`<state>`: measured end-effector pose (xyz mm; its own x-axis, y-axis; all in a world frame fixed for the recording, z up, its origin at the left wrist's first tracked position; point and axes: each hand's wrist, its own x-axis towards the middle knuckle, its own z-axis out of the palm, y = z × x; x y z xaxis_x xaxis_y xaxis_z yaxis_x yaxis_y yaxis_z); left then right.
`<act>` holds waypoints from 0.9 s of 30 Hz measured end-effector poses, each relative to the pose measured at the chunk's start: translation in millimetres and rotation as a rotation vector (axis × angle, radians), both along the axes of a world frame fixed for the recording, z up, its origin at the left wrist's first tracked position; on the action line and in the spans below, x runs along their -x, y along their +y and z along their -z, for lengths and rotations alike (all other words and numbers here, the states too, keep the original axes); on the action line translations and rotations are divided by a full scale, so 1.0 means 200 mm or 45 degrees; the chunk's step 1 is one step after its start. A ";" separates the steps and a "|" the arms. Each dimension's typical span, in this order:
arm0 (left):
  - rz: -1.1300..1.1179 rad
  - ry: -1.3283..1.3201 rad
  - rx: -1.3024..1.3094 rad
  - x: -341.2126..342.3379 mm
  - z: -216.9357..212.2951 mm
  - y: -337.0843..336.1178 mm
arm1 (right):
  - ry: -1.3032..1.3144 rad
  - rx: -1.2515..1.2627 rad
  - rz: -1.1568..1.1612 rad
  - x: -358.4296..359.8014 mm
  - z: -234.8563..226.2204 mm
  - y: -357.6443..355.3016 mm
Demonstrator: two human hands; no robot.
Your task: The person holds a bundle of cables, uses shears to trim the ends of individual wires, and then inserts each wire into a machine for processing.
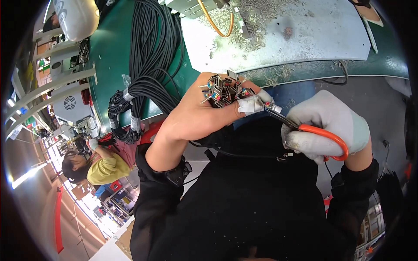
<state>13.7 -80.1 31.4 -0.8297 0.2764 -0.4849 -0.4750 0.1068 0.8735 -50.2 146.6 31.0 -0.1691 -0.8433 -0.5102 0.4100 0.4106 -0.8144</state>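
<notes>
Orange-handled scissors (320, 135) clamped in gloved right hand (326, 126); bare left hand (204, 108) fingers closed around cable-end bundle (224, 91). Risk: blades nick taped fingertip (250, 104) beside cut.

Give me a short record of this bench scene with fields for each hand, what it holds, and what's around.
left hand: bare left hand, closed on a bundle of small metal cable connectors with coloured wires; thumb wrapped in white tape
right hand: right hand in a grey knit glove, gripping orange-handled scissors
scissor tips: at one connector by the taped thumb
bench: green-edged table with a thick bunch of black cables
litter: metal scraps on a white sheet
nearby: another person in a yellow top
</notes>
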 end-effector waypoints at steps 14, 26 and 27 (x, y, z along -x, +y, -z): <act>-0.015 -0.099 -0.013 -0.02 0.00 0.00 | 0.086 -0.284 0.269 -0.08 -0.05 0.02; -0.092 0.253 0.053 -0.10 0.11 0.05 | 1.312 -0.247 0.872 -0.22 0.04 -0.08; -0.002 0.326 0.135 -0.11 0.12 0.05 | 1.337 -0.143 0.849 -0.21 0.04 -0.12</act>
